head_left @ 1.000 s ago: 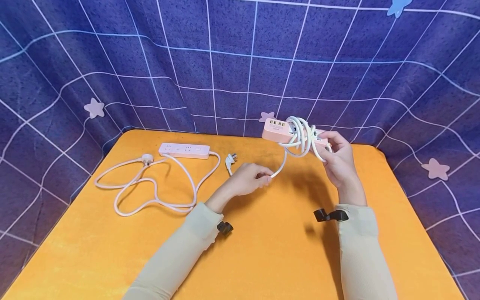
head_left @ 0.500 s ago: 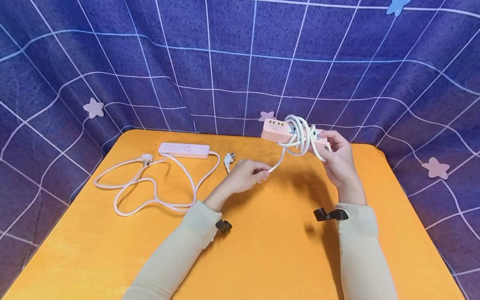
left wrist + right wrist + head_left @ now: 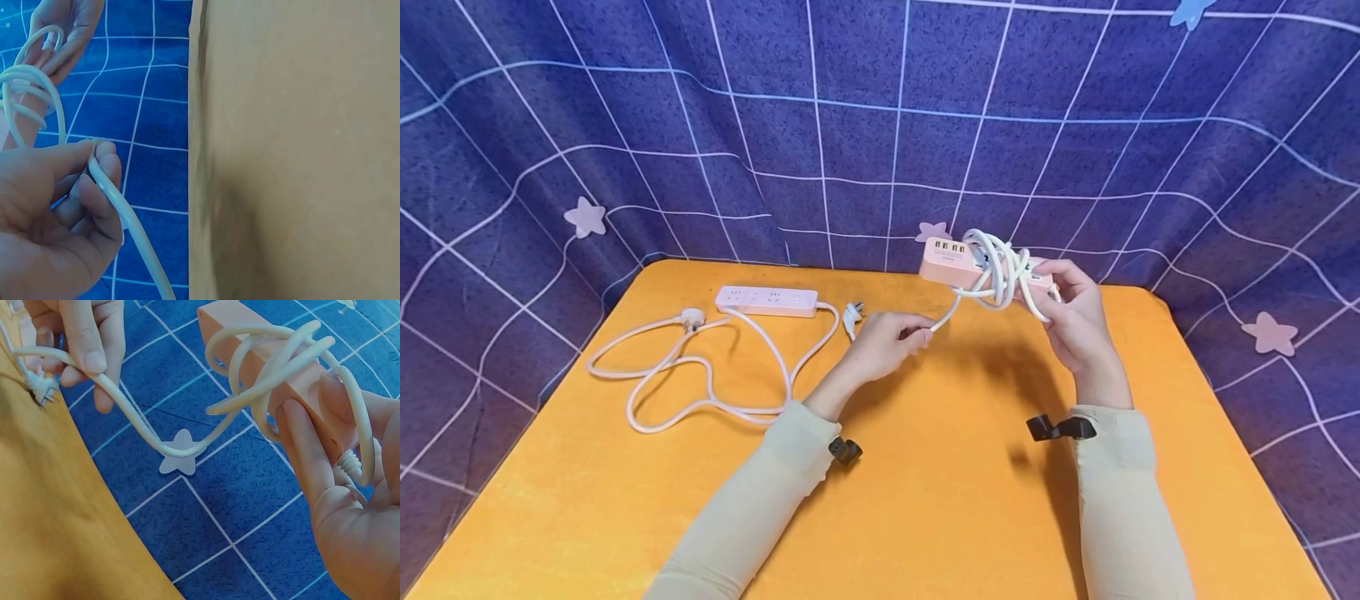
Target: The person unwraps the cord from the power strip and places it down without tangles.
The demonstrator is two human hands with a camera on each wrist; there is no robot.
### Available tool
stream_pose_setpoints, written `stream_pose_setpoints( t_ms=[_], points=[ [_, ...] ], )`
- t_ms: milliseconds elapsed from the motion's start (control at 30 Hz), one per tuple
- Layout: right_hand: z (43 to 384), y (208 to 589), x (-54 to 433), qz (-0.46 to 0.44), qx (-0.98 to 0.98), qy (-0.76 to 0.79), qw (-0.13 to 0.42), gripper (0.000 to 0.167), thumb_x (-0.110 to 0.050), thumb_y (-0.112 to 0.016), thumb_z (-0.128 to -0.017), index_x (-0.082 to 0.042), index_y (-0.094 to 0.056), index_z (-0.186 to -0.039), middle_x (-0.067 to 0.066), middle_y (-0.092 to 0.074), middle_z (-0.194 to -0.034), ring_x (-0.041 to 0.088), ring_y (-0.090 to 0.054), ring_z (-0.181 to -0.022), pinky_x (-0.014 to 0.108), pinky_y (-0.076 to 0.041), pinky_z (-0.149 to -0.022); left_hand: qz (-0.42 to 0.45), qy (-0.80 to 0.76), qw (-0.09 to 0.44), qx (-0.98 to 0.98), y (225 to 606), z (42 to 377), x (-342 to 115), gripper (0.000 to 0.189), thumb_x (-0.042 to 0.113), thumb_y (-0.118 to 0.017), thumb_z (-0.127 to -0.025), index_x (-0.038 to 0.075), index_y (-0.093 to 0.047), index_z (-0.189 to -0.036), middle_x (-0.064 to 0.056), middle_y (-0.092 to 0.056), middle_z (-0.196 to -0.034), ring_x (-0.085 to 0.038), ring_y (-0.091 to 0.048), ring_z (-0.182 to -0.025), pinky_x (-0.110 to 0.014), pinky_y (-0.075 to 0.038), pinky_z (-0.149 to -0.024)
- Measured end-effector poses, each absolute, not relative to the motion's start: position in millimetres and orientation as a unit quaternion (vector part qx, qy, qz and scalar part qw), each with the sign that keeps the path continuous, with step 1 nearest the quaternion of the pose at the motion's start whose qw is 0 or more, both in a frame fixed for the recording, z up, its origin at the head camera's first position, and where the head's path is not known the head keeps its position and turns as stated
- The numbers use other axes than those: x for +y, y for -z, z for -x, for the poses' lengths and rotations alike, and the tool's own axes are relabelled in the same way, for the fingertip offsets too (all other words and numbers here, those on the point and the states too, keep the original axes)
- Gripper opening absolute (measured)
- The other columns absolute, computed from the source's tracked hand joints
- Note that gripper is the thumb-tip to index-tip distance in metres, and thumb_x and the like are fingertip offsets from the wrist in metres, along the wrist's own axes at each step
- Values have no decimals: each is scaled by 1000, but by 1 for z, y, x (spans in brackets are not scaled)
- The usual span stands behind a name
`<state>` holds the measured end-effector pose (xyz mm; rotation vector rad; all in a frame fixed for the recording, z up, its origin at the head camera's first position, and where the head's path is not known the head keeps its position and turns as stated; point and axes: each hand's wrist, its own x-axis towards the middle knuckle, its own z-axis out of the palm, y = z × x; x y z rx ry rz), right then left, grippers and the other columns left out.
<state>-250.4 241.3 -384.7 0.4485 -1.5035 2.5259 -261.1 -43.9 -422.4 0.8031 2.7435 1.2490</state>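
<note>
My right hand (image 3: pixel 1078 321) holds a pink power strip (image 3: pixel 951 262) by its right end, up above the table. Several loops of white cord (image 3: pixel 997 271) wrap around the strip's middle, leaving its USB ports showing at the left end. In the right wrist view the fingers (image 3: pixel 306 444) lie along the strip's side, near where the cord comes out. My left hand (image 3: pixel 883 343) pinches the free cord (image 3: pixel 134 225) between thumb and fingertips, left of the strip. Beyond that hand the cord's white plug (image 3: pixel 852 315) shows behind the knuckles.
A second power strip (image 3: pixel 767 301), pale pink, lies at the back left of the orange table (image 3: pixel 940 500). Its cord (image 3: pixel 707 404) spreads in loose loops in front of it, with its plug (image 3: pixel 693 318) to the left. A blue gridded curtain (image 3: pixel 865 150) stands behind.
My left hand has moved slightly left and up toward the back, drawing the cord and its plug along. The wrapped strip has shifted a little left in the right hand.
</note>
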Motion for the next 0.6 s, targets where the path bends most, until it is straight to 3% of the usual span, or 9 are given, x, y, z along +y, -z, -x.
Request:
stream_pose_setpoints(
  t_ms=[600],
  points=[
    [250,385,241,-153,-502,-848,79,38,28,-54,-92,-5,-71,-102,9,-68,-116,19,-72,-93,34,-64,-82,-251,-429,-34,867,421,267,-49,24,20,-68,-106,10,-79,-125,-9,-76,-87,-11,-64,-72,-25,-44,-62]
  ],
)
